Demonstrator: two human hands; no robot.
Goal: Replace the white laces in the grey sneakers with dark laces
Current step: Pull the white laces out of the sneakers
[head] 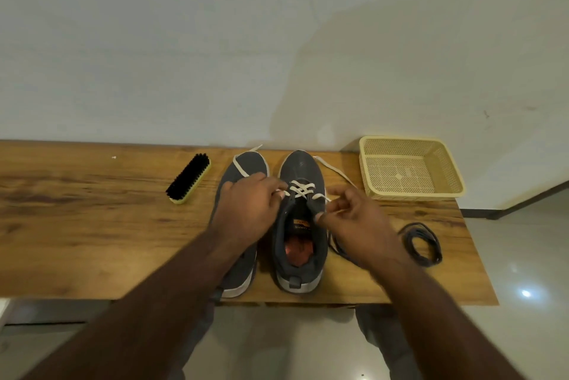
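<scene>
Two grey sneakers stand side by side on the wooden table (92, 225), toes toward the wall. The right sneaker (300, 244) has a white lace (303, 189) threaded only through its lower eyelets. My left hand (249, 207) lies over the left sneaker (246, 164) and pinches one end of that lace at the left eyelets. My right hand (354, 219) pinches the lace's other end at the right eyelets; this strand trails toward the wall. A coil of dark laces (423, 244) lies to the right of the shoes.
A black shoe brush (188, 178) with a yellow back lies left of the sneakers. A yellow perforated plastic basket (409, 168) stands at the table's back right corner. The wall runs close behind the table. Tiled floor shows below the front edge.
</scene>
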